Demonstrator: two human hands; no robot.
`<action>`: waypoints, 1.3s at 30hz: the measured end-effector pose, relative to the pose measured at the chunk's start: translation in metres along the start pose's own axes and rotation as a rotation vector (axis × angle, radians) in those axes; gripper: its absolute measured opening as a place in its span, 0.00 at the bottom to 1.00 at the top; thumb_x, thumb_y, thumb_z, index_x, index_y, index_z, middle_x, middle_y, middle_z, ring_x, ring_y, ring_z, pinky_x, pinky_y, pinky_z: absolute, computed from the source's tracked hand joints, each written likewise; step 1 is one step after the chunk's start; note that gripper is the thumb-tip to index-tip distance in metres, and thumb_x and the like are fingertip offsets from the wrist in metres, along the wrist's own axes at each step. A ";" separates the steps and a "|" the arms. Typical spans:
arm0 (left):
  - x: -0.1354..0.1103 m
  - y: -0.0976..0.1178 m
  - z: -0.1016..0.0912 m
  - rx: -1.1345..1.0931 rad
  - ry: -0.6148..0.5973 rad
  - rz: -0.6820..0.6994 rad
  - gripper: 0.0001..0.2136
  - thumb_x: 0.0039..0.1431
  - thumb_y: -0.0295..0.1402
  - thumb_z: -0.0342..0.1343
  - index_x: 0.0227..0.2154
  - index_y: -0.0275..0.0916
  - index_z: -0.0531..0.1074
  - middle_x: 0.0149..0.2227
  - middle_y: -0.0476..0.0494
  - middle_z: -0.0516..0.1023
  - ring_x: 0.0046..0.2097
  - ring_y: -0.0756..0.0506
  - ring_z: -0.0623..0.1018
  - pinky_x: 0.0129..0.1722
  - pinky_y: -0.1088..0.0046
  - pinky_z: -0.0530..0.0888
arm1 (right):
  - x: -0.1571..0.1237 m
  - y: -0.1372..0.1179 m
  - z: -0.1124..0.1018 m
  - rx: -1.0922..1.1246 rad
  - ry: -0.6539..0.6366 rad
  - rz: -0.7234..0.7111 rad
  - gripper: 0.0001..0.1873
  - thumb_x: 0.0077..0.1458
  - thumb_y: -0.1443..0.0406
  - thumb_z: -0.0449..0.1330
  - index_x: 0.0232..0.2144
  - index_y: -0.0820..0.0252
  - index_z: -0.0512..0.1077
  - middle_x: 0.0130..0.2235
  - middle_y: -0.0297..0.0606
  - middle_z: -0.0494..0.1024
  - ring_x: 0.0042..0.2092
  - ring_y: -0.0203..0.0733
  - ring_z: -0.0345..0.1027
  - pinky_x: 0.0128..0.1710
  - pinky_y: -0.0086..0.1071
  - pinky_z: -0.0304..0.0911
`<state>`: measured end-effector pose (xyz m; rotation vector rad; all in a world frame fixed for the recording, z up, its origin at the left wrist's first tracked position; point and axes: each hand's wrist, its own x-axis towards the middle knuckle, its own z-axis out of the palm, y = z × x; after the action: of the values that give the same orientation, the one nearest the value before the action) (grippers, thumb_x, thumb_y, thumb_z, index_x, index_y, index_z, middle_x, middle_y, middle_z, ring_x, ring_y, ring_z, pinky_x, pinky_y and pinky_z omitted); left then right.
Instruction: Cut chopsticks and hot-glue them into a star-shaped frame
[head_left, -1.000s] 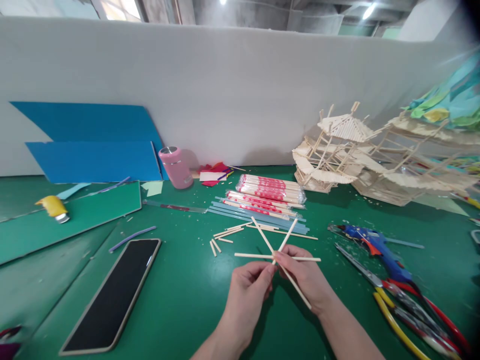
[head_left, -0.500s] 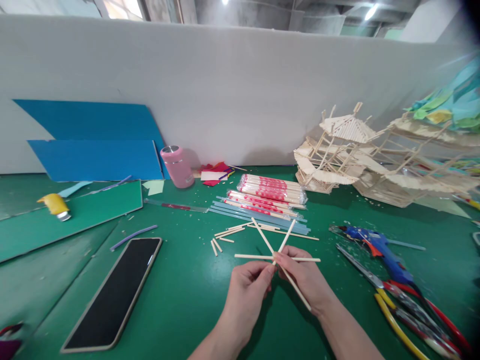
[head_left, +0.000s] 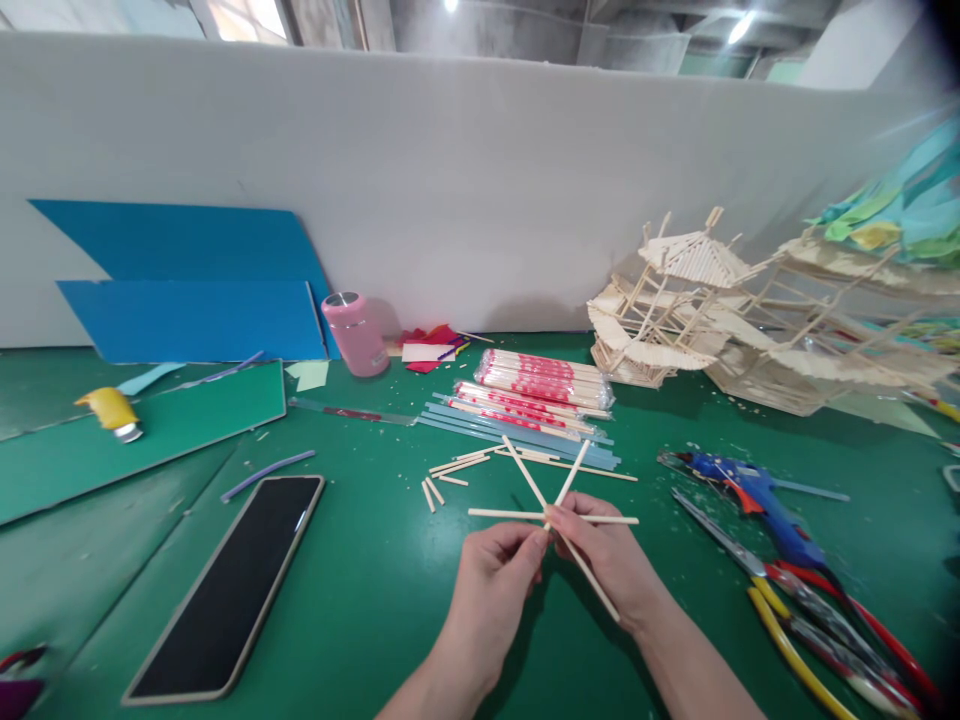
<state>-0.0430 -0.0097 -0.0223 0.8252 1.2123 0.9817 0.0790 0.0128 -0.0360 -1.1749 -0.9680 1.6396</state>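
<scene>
Three thin wooden sticks (head_left: 495, 514) cross one another in a star shape above the table's middle. My right hand (head_left: 600, 545) is closed, its thumb and fingers pinching the sticks at the crossing. Just to its left, my left hand (head_left: 499, 580) is closed too, fingertips pinched at the lower end of the stick that slants up to the right; that end is hidden by the fingers. Beyond the hands lie several short cut sticks (head_left: 459, 464) and longer ones, in front of translucent glue sticks (head_left: 517, 432) and plastic-wrapped bundles of sticks (head_left: 544, 378).
At right lie a blue glue gun (head_left: 765, 500), scissors-like pliers (head_left: 757, 570) with red and yellow handles, and, behind, stick-built models (head_left: 675, 310). At left are a phone (head_left: 229, 590), a yellow cutter (head_left: 111, 412), a green board (head_left: 210, 410) and a pink flask (head_left: 358, 335).
</scene>
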 end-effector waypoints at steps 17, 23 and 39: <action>0.001 0.000 0.000 0.009 -0.008 0.009 0.13 0.43 0.41 0.57 0.19 0.33 0.72 0.16 0.53 0.59 0.20 0.55 0.56 0.20 0.78 0.51 | 0.001 0.002 -0.001 -0.003 -0.008 -0.002 0.16 0.42 0.56 0.61 0.16 0.62 0.63 0.15 0.25 0.58 0.18 0.27 0.44 0.18 0.25 0.39; 0.001 0.000 0.000 0.019 -0.001 0.008 0.13 0.44 0.40 0.57 0.20 0.33 0.72 0.17 0.52 0.60 0.21 0.55 0.57 0.20 0.78 0.51 | 0.001 0.000 0.000 -0.005 -0.008 -0.005 0.17 0.42 0.57 0.61 0.16 0.62 0.62 0.14 0.24 0.57 0.18 0.27 0.44 0.18 0.25 0.39; 0.002 -0.002 0.000 0.016 -0.001 0.029 0.13 0.44 0.40 0.57 0.21 0.32 0.74 0.16 0.53 0.60 0.20 0.55 0.57 0.20 0.79 0.52 | 0.003 0.003 -0.002 -0.018 -0.028 -0.013 0.15 0.45 0.59 0.60 0.16 0.62 0.62 0.15 0.25 0.57 0.19 0.27 0.44 0.18 0.24 0.40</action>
<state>-0.0425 -0.0091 -0.0250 0.8578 1.2119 0.9965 0.0803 0.0148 -0.0398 -1.1583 -1.0084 1.6440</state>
